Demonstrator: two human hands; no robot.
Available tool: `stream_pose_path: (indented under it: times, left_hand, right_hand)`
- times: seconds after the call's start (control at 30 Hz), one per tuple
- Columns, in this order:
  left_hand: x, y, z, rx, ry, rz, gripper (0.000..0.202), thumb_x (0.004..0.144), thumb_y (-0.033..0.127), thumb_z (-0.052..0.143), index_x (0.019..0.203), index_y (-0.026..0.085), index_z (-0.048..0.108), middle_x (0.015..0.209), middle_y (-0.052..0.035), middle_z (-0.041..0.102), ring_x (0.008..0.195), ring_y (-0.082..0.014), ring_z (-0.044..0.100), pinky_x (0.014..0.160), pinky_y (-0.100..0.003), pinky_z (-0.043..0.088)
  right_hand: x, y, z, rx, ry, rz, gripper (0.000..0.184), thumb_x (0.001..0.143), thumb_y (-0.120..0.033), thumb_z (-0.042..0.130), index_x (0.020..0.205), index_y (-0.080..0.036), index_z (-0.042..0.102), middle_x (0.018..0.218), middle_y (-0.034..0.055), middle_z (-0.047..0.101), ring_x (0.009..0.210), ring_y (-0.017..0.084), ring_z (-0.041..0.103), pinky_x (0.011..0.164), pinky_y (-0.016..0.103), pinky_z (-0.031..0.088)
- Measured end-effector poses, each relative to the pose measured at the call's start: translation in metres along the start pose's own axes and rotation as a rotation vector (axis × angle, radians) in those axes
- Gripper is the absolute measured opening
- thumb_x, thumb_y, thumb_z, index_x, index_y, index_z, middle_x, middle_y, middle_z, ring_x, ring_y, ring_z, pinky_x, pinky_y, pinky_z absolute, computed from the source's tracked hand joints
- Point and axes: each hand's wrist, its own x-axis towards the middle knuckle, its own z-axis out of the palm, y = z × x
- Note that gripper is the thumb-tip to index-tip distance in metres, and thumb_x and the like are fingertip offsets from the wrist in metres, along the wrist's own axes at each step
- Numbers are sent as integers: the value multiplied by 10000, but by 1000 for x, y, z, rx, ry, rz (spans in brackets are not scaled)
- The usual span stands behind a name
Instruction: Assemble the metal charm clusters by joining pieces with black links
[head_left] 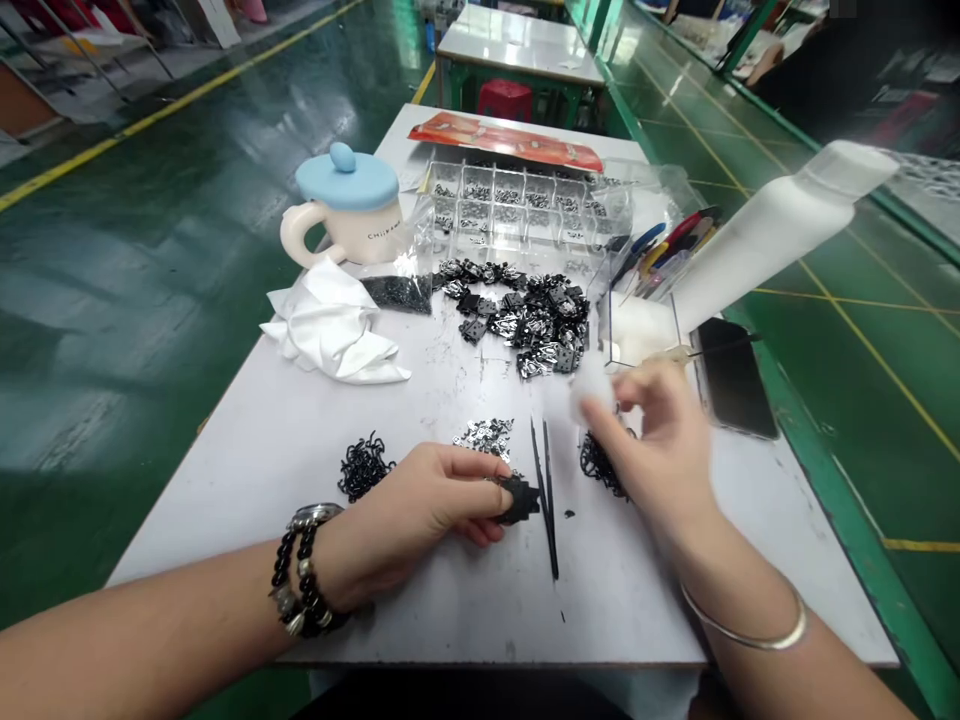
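Observation:
My left hand pinches a small flat black part with notched edges, just above the table. A white, round, soft-looking piece, smeared by motion, is held between the thumb and fingers of my right hand. Between the hands lie black tweezers, tips pointing away from me. Beyond my left hand sits a heap of small silvery metal pieces, with a pile of black hook-like parts to its left. A similar black pile is partly hidden by my right hand.
Black and silvery parts are heaped mid-table before a clear compartment tray. At left stand a lidded mug and crumpled white tissue. At right are a white bottle, a clear pen holder and a phone.

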Motion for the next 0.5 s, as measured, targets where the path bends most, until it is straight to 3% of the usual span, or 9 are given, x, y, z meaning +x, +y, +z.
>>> stream_pose_path:
  times: [0.07, 0.17, 0.27, 0.33, 0.43, 0.5]
  left_hand:
    - [1, 0, 0, -3, -13, 19, 150, 666, 177, 681, 807, 125, 683, 604, 3, 659, 517, -73, 576, 544, -175, 457]
    - [1, -1, -1, -6, -9, 39, 144, 663, 170, 676, 801, 132, 683, 601, 9, 654, 515, -72, 570, 539, -175, 446]
    - [0, -1, -1, -2, -29, 52, 121, 668, 179, 676, 780, 135, 686, 602, 14, 645, 522, -69, 561, 546, -175, 442]
    - [-1, 0, -1, -10, -40, 51, 114, 669, 183, 678, 774, 142, 687, 608, 19, 643, 527, -68, 560, 550, -175, 442]
    - [-2, 1, -1, -19, -23, 36, 127, 671, 176, 677, 795, 149, 682, 609, 19, 653, 528, -75, 567, 563, -187, 458]
    - [-3, 1, -1, -18, -14, 35, 133, 679, 169, 674, 811, 150, 677, 601, 17, 658, 524, -79, 569, 570, -191, 466]
  right_hand:
    - [-1, 9, 12, -129, -118, 58, 224, 702, -163, 639, 794, -201, 439, 710, -32, 488, 595, 112, 492, 554, 258, 379]
    - [-3, 16, 25, -223, -167, 77, 254, 732, -197, 604, 881, -206, 398, 744, -22, 526, 590, 123, 525, 536, 257, 388]
    - [-2, 13, 17, -289, -173, 35, 323, 707, -259, 657, 905, -208, 407, 780, -9, 546, 633, 137, 532, 564, 267, 414]
    - [3, 7, -3, -344, -76, -4, 358, 688, -288, 697, 922, -204, 439, 831, 15, 538, 673, 149, 506, 612, 292, 419]
    - [16, 5, -38, -514, 319, -34, 373, 737, -325, 683, 1019, -185, 483, 1004, 85, 525, 766, 181, 487, 692, 342, 405]
    - [26, 12, -54, -560, 326, -66, 278, 765, -331, 665, 979, -189, 560, 1013, 77, 577, 796, 193, 529, 693, 339, 418]
